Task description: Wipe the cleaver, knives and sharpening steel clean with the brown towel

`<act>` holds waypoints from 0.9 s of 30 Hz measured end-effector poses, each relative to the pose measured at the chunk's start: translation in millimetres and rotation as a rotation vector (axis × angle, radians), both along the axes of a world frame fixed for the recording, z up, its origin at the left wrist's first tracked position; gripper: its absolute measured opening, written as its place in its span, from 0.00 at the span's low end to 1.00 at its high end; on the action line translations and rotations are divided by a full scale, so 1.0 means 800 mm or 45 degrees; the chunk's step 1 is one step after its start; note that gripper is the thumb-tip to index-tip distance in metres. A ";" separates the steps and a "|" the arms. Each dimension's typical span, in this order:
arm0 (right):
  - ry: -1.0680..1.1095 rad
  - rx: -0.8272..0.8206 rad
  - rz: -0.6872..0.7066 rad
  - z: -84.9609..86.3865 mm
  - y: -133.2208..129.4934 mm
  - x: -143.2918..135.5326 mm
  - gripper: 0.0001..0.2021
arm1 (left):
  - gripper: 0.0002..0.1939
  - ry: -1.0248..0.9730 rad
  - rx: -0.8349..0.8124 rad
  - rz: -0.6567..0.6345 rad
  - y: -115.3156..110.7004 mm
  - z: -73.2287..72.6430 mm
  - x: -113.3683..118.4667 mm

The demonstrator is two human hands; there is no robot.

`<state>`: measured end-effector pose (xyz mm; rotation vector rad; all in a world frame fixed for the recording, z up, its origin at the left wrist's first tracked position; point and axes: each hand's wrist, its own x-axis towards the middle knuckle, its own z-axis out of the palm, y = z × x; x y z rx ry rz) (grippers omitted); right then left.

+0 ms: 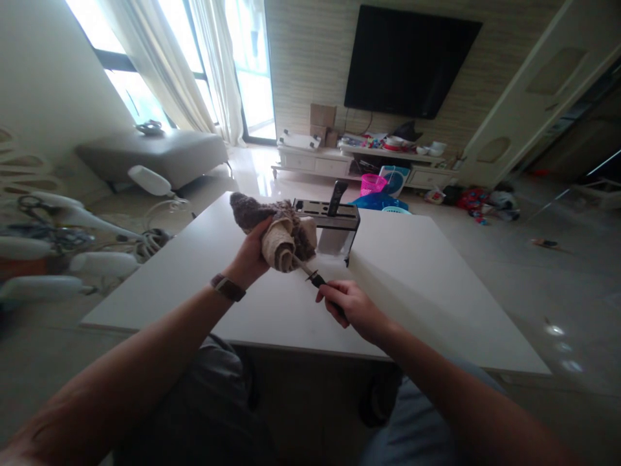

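My left hand is closed around a bunched cloth, brown and fluffy on one side and beige on the other, rolled into folds. In my right hand is the black handle of what looks like a sharpening steel, with a small crosspiece at the handle's end. Its metal shaft runs up and left into the cloth, which hides the far part. Just behind the cloth, a knife block with a slotted top stands on the white table. One black-handled knife sticks up from it.
Beyond the table are a pink basket, a blue plastic item and a low white cabinet with clutter on top. A lamp with white shades is at the left. The table's near edge lies before my knees.
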<state>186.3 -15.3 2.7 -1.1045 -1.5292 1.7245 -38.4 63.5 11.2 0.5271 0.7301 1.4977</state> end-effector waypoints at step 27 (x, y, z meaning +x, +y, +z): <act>-0.308 0.550 -0.069 -0.023 -0.017 -0.014 0.10 | 0.12 -0.124 -0.158 -0.123 -0.029 -0.013 0.034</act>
